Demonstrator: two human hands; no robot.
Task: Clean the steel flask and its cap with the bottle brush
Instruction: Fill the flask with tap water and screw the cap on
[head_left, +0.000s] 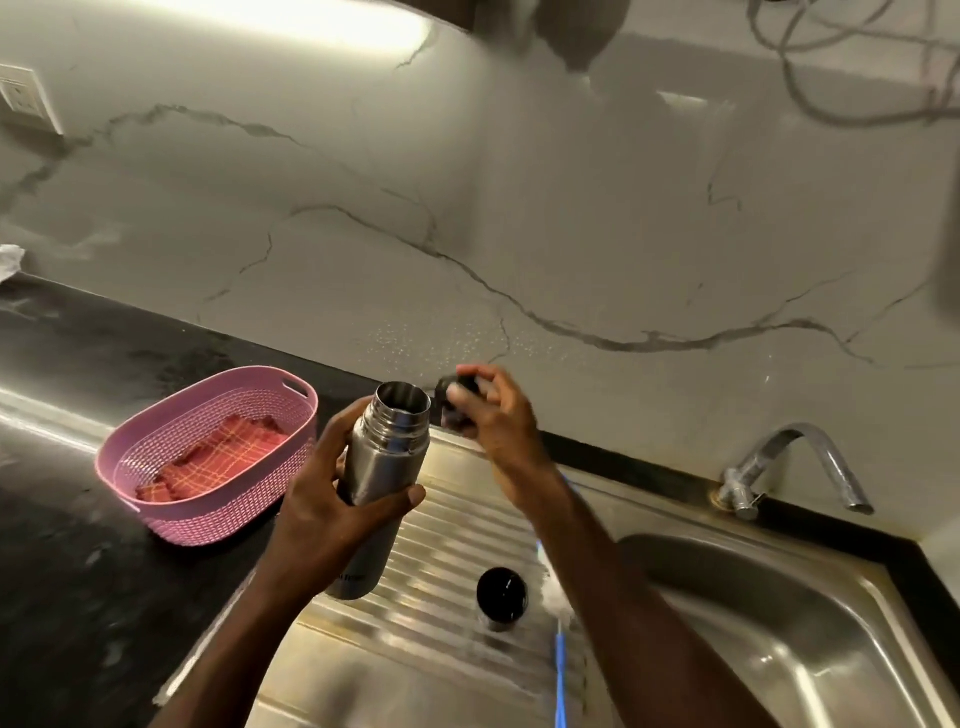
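The left hand (332, 499) is wrapped around the middle of the steel flask (382, 467), thumb across the front and fingers behind, holding it nearly upright above the ribbed drainboard (457, 525) with its threaded mouth open and tipped slightly toward the wall. The right hand (493, 410) is closed on a small dark stopper (457, 397), pinched between fingertips and thumb just beside the flask's mouth and clear of it; the blur there makes its exact shape hard to read. Holding the body at mid-height looks like a way to brace it against twisting, and keeping the stopper close to the neck suggests it has just come free or is about to be set aside. A second piece, the black-topped cap (502, 597), stands on the drainboard near the sink basin (779, 623), apart from both hands, probably parked there so it drains and stays within reach. The bottle brush (558, 654) lies along the drainboard beside that cap, its white bristles toward the cap and its blue handle running to the bottom edge of the view; neither hand touches it. A pink basket (156, 467) with a red checked cloth (218, 457) sits on the dark counter to the left, and the tap (795, 467) stands at the far side of the basin. Judging by this, scrubbing has not begun.
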